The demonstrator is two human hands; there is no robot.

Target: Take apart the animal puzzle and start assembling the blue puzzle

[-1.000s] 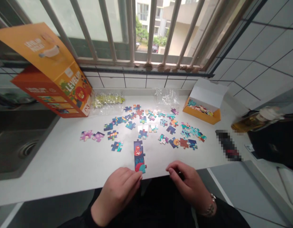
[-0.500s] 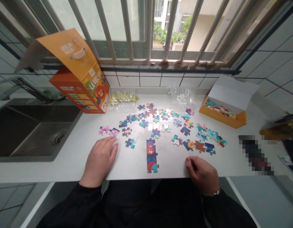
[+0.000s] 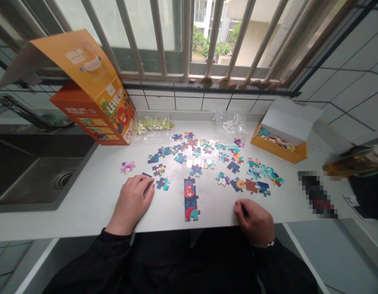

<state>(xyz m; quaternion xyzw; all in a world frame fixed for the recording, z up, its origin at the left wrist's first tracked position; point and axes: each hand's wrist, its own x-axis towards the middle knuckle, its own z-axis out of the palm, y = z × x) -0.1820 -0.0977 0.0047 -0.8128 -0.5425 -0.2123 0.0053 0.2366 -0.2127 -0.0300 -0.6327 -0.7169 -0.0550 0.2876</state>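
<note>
My left hand (image 3: 130,204) lies on the counter with its fingers close together. Its fingertips press on a puzzle piece (image 3: 146,175), and only that piece's dark upper edge shows. A pink-purple piece (image 3: 127,167) lies just beyond this hand, and a blue-and-teal piece (image 3: 163,183) is to its right. Between my hands stands a joined strip of puzzle pieces (image 3: 190,200) with a red figure on dark blue. Loosely curled, my right hand (image 3: 254,218) rests near the counter's front edge; nothing shows in it.
Several loose puzzle pieces (image 3: 196,170) spread across the counter (image 3: 164,210). An orange box (image 3: 106,118) stands at left beside a sink (image 3: 38,175). Bagged pieces (image 3: 154,125) and a clear wrapper (image 3: 228,122) lie behind; a yellow box (image 3: 277,147) with pieces sits at right.
My left hand has come over the purple piece and shifted it towards me and to the right, covering most of it. My right hand stays in place. The view has shifted slightly.
</note>
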